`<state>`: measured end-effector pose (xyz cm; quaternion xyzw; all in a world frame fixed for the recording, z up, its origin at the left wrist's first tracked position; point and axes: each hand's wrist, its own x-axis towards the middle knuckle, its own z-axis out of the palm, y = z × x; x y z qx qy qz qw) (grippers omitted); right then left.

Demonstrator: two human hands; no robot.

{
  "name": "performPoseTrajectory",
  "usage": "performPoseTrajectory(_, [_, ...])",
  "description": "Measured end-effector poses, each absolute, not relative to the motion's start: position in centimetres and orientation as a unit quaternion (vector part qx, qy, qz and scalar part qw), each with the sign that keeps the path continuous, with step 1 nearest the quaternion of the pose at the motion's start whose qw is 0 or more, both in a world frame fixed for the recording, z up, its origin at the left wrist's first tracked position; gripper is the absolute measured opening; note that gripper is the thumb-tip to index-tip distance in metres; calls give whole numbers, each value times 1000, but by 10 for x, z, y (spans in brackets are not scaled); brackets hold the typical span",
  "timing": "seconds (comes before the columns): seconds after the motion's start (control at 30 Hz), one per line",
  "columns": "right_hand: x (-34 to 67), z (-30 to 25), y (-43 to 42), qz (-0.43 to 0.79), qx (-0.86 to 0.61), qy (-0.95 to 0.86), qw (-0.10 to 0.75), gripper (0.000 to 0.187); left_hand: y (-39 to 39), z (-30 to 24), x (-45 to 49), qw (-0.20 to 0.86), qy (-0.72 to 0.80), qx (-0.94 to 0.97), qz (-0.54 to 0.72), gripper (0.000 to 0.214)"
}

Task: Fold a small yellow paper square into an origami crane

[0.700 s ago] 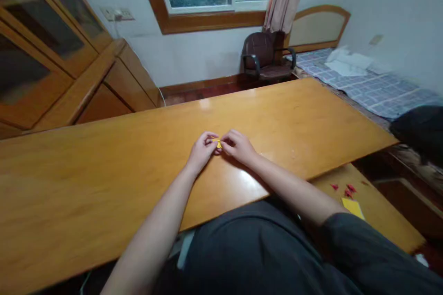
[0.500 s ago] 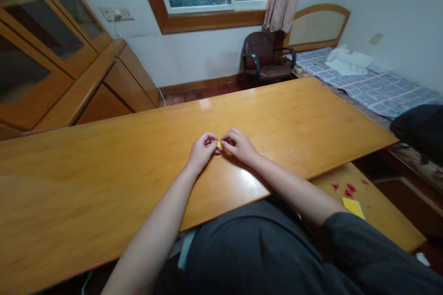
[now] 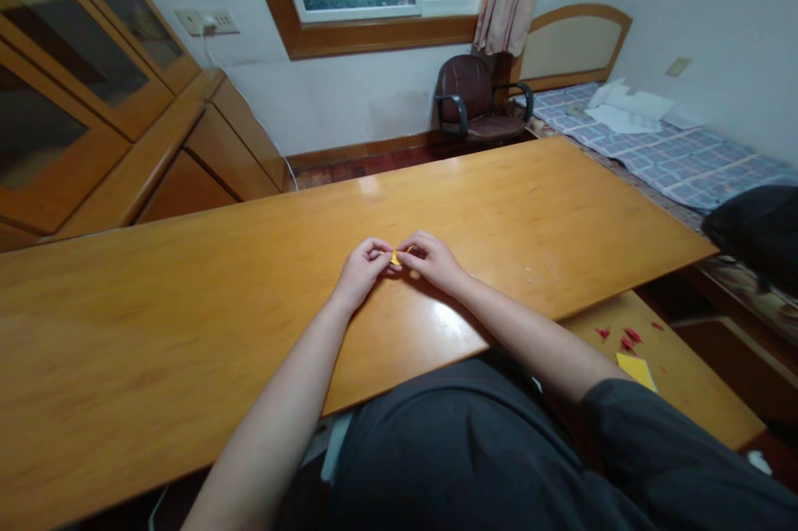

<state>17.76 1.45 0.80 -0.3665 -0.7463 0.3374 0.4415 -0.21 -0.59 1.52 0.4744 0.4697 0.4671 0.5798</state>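
I note left hand (image 3: 362,269) and right hand (image 3: 433,261), fingers pinched narrow on the small yellow paper (image 3: 395,258) at centre of the worktop (image 3: 187,307), fold apparently partway (red folded bits (image 3: 627,340) and a yellow sheet (image 3: 636,371) lie at 4 o'clock).

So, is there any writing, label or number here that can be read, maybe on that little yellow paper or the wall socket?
No text can be read anywhere.
The small yellow paper, pinched between the left hand and the right hand, shows no print.
The wall socket, the white papers on the bed and the yellow sheet show no legible marks.
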Motion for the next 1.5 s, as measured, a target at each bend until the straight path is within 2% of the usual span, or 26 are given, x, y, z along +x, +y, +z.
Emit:
performPoseTrajectory(0.2, [178,8,16,344,-364,-742,446,7,-4,12,-5,610,444,464,465,26])
performPoseTrajectory(0.53, [178,7,12,284,-340,-780,442,12,-2,11,-5,609,445,457,471,24])
performPoseTrajectory(1.17, [181,10,11,259,-335,-799,427,14,-4,13,-8,622,445,458,453,29])
performPoseTrajectory(1.5, [187,9,9,193,-328,-846,374,20,-2,12,-7,623,449,448,459,25])
